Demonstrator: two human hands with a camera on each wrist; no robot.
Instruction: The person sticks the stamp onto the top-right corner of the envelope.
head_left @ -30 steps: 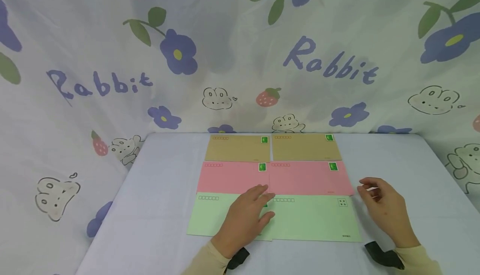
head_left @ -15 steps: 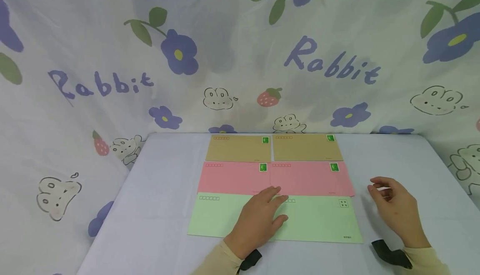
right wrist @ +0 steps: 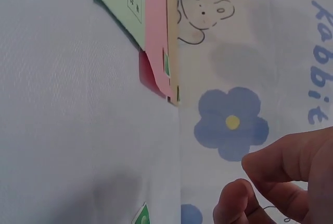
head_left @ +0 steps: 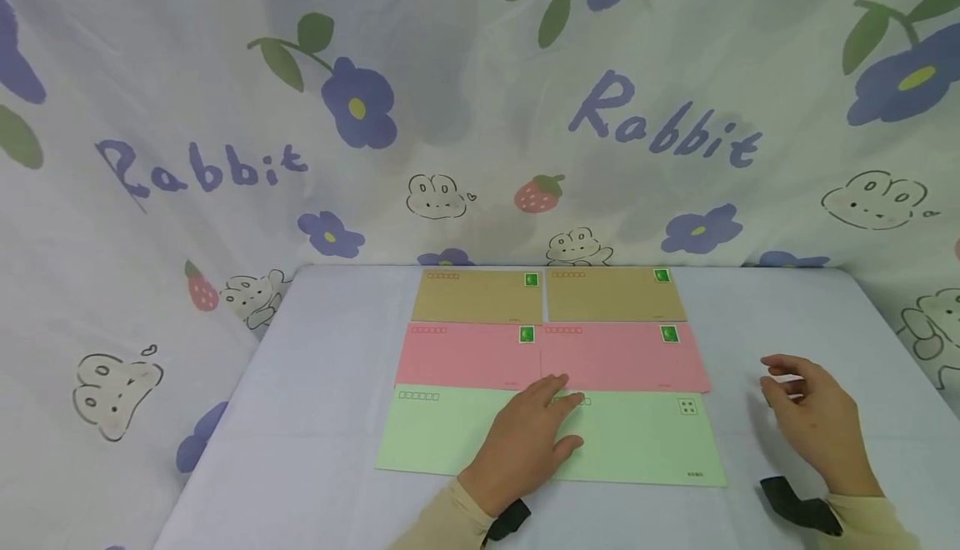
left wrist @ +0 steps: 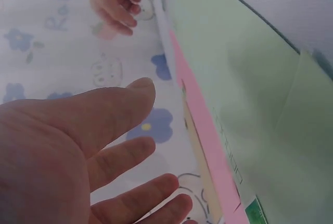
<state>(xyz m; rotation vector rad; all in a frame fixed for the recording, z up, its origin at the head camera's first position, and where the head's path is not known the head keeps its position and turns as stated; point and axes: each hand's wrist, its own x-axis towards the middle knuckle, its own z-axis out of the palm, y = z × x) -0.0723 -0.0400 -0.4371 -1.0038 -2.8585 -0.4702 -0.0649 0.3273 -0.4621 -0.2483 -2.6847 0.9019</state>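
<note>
Two green envelopes lie side by side. My left hand [head_left: 525,446] hovers above their meeting edges, fingers spread and loosely straight, holding nothing. The left green envelope [head_left: 435,433] has a green stamp [left wrist: 256,212] at its corner, hidden under that hand in the head view. On the right green envelope [head_left: 637,442], a printed box [head_left: 687,407] shows in the upper right corner. To the right of the envelopes is my right hand [head_left: 813,421], fingers loosely curled, with a gap between thumb and fingertip. A loose green stamp [right wrist: 142,214] shows at the right wrist view's bottom edge.
Two pink envelopes [head_left: 465,358] form the middle row and two brown envelopes [head_left: 480,296] the back row, each with a green stamp. A patterned cloth [head_left: 465,117] hangs behind the white table [head_left: 315,417].
Both hands have moved to the right. My left hand has drifted from the left green envelope over the seam, and my right hand has moved farther from the envelopes.
</note>
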